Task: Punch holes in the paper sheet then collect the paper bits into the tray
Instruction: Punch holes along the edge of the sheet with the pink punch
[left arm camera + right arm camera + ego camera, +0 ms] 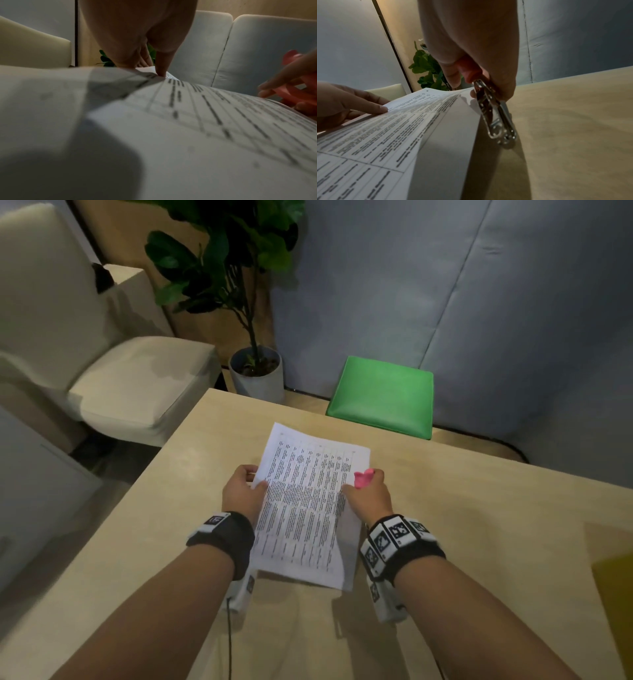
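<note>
A light wooden bench (462,508) with a pale, smooth top fills the lower part of the head view. Beyond its far edge stands a square green cushioned stool (380,395), and behind that rises a grey-blue padded wall panel (445,285) with stitched seams. To the left of the stool a leafy green plant (222,258) grows from a round grey pot (257,378) set on the floor. Further left sits a cream upholstered armchair (137,381) with a thick seat cushion. At the right edge of the bench, a yellow object (616,594) shows only in part and is too cut off to identify.
</note>
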Motion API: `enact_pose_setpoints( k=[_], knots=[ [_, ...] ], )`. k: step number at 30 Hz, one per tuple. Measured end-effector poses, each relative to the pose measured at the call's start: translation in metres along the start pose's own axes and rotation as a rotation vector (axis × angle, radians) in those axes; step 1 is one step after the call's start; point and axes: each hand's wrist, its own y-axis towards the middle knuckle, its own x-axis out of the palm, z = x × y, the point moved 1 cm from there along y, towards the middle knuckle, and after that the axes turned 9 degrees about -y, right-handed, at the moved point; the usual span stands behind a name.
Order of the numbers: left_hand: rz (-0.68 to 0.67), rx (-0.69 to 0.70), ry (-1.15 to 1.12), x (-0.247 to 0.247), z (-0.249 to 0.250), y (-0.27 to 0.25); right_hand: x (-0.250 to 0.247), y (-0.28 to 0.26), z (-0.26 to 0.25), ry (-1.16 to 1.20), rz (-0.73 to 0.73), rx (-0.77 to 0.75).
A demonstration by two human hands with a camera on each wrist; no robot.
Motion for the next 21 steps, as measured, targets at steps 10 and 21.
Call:
enact_pose_setpoints(
  k=[10, 21],
  knots=[
    [-0.073, -0.005, 0.140, 0.010, -0.027, 0.030, 0.011, 0.012, 0.004, -0.129, -0.015, 0.131],
    [-0.254, 0.272, 0.060, 0.023, 0.008, -0.001, -0.006, 0.001, -0.027, 0.083, -0.090, -0.036]
  ],
)
